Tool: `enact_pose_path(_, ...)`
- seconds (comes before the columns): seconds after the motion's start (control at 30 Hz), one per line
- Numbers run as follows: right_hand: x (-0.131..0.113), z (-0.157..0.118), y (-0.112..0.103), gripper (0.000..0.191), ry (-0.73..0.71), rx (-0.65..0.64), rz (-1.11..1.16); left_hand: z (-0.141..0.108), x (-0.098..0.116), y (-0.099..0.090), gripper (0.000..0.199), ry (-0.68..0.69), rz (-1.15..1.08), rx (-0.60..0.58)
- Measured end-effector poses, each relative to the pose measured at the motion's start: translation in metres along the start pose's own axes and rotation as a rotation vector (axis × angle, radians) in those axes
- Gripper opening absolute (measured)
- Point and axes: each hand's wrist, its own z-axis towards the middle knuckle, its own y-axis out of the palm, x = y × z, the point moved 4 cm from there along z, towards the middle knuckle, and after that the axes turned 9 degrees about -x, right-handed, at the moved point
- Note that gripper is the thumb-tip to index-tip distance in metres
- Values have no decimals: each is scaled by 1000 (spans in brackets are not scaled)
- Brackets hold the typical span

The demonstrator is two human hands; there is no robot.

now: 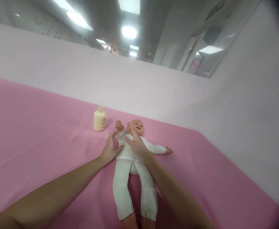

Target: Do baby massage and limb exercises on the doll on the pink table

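A baby doll (pixel 126 153) lies on its back, with a soft white body and a hard head, hands and feet. Its arm on the left side is bent up, the small fist raised; the other arm is stretched out to the right. My left hand (pixel 109 149) rests against the outer side of the raised arm, thumb and fingers apart, the thumb tip on the torso. Across the chest reaches my right hand (pixel 138 143), fingers extended toward the doll's head and thumb pointing to the raised arm. Neither hand is visibly closed round the doll.
A pump bottle of pale yellow liquid (pixel 99 120) stands upright left of the doll's head. The doll lies on a pink padded surface (pixel 58 133). A white padded wall (pixel 120 86) rises behind and to the right, with a mirror or window (pixel 153 35) above it reflecting lights.
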Motion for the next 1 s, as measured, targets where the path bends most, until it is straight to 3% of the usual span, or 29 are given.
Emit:
enact_pose_path(0.13, 10, -5, 12, 52, -119, 31, -106, -1, 6, 7, 65, 70, -66, -96)
enact_pose_path(0.4, 15, -13, 13, 28, -197, -5, -120, 2, 15, 7, 38, -15, -154, -131)
enact_pose_path(0.57, 12, -13, 13, 30, -221, -10, -143, 3, 13, 6, 50, -33, -231, -191)
enact_pose_path(0.73, 11, -15, 16, 46, -209, -33, -229, 2, 5, 8, 66, 13, -270, -230)
enact_pose_path(0.87, 11, -13, 16, 35, -226, -65, -235, -1, 5, 10, 77, 72, -254, -280)
enact_pose_path(1.0, 10, -11, 16, 24, -268, -62, -205, -2, 6, 11, 74, 125, -245, -297)
